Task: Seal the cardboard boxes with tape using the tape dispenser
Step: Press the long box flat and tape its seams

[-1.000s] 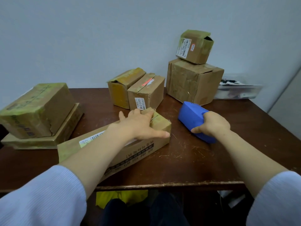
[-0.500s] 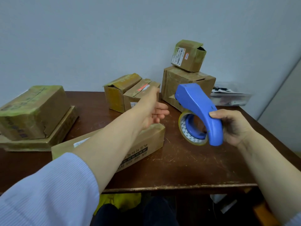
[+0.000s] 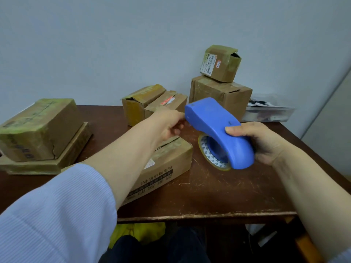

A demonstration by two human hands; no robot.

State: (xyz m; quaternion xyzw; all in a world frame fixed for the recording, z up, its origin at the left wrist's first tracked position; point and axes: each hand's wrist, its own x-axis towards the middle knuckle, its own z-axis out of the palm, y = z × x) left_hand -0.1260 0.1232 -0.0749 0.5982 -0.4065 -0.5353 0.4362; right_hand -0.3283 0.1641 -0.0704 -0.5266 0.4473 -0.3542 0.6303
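Gripping the dispenser (image 3: 214, 126) by its arched back, your right hand (image 3: 266, 143) holds it off the table (image 3: 218, 190), just right of the long box (image 3: 171, 158). Your left hand (image 3: 165, 124) is at its nose, fingers curled (whether they pinch tape cannot be told). Assessment: the shell looks hard, light and smooth, so it may slip. Hold the arch firmly. The tape end is likely thin and sticky, so take it by the edge.

L hand (image 3: 167, 126) fingertips hidden behind tape dispenser (image 3: 218, 128); long box (image 3: 171, 158) partly under forearm.
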